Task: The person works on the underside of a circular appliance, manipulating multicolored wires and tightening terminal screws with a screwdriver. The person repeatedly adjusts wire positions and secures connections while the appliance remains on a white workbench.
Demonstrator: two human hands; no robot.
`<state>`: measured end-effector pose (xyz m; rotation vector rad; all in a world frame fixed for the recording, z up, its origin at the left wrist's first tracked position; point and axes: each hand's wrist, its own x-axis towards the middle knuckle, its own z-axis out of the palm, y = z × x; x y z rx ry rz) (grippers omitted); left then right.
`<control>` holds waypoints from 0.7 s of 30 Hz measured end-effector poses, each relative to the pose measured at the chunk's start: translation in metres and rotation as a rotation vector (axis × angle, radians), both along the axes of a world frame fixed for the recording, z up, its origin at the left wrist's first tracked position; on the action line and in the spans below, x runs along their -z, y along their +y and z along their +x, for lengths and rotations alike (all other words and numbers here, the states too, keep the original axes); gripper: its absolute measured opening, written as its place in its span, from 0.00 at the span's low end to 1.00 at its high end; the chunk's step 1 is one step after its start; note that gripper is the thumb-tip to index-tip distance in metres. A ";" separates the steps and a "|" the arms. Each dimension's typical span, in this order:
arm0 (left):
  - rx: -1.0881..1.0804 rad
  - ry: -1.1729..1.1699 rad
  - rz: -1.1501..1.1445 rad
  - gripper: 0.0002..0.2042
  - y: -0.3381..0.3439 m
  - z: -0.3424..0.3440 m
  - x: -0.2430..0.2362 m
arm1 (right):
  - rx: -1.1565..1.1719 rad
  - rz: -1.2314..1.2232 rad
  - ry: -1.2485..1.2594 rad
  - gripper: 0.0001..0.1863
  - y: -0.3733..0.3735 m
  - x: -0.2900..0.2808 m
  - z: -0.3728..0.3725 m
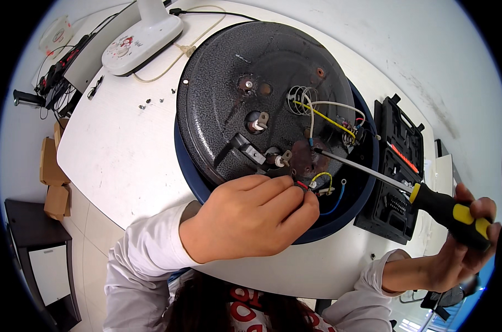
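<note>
My right hand [464, 243] is wrapped around the black and yellow handle of a screwdriver [372, 172]. Its long metal shaft reaches left, and the tip meets a rusty patch beside a blue wire terminal. Under it lies a round, black speckled metal housing [218, 94] with terminals, a coil spring [302, 100] and white and yellow wires. The housing rests in a dark blue round basin [367, 130]. My left hand [256, 218] is closed at the housing's near edge, beside a red wire end and a yellow-green wire [329, 176]; what its fingertips grip is hidden. A loose blue wire [339, 199] hangs nearby.
An open black tool case [397, 160] stands right of the basin. Several small screws [146, 105] lie on the white table [113, 160]. A white appliance base [143, 47] and a cord with a plug [187, 50] sit at the back left. A wall borders the table's far right.
</note>
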<state>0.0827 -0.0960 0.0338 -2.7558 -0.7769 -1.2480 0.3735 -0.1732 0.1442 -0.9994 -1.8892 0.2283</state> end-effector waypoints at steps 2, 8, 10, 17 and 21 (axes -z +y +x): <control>0.001 0.008 -0.004 0.10 0.000 0.001 0.000 | 0.175 0.112 -0.024 0.18 0.001 0.006 -0.005; -0.008 0.000 -0.004 0.11 -0.001 0.000 -0.001 | 0.511 0.325 -0.299 0.25 0.002 0.009 -0.005; -0.006 0.005 -0.007 0.11 0.000 0.001 -0.001 | 0.523 0.365 -0.284 0.26 0.008 0.010 -0.017; -0.005 -0.009 -0.003 0.11 0.000 0.001 0.001 | 0.478 0.189 -0.231 0.29 0.013 0.003 -0.010; -0.008 -0.001 -0.009 0.11 -0.001 0.001 -0.001 | 0.623 0.218 -0.274 0.37 0.014 0.003 -0.007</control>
